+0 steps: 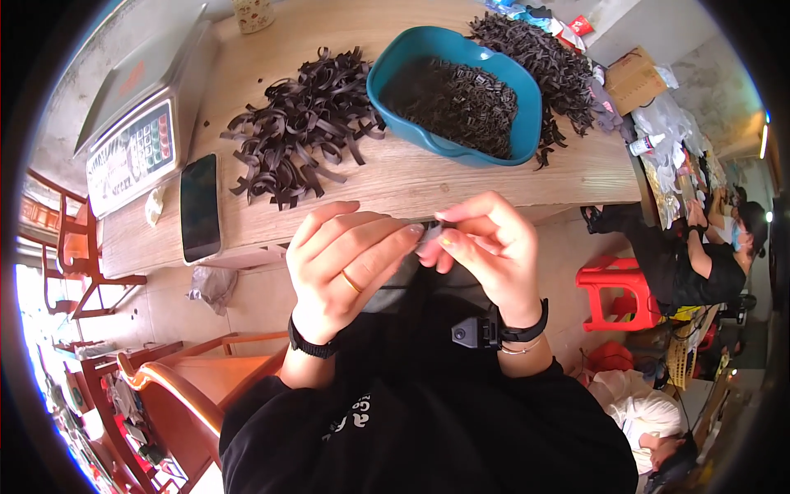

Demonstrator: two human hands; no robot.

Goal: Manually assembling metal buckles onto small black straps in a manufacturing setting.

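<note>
My left hand (354, 262) and my right hand (485, 247) meet in front of the table's near edge, both closed in a pinch. Between their fingertips is a small dark strip (429, 234), mostly hidden by the fingers; its exact kind is hard to make out. Beyond my left hand lies a loose heap of dark brown fabric-like strips (309, 123). A teal plastic basin (453, 150) stands past my right hand, with many small black pieces (473, 103) inside. Further right, a second heap of dark strips (535, 58) spreads beside the basin.
A digital scale (136, 152) and a dark-screened phone (202, 207) occupy the wooden table's left side. A patterned cup (253, 15) stands at the back. Right are a red stool (619, 292), a cardboard box (634, 80) and two other people. A wooden chair (189, 395) is lower left.
</note>
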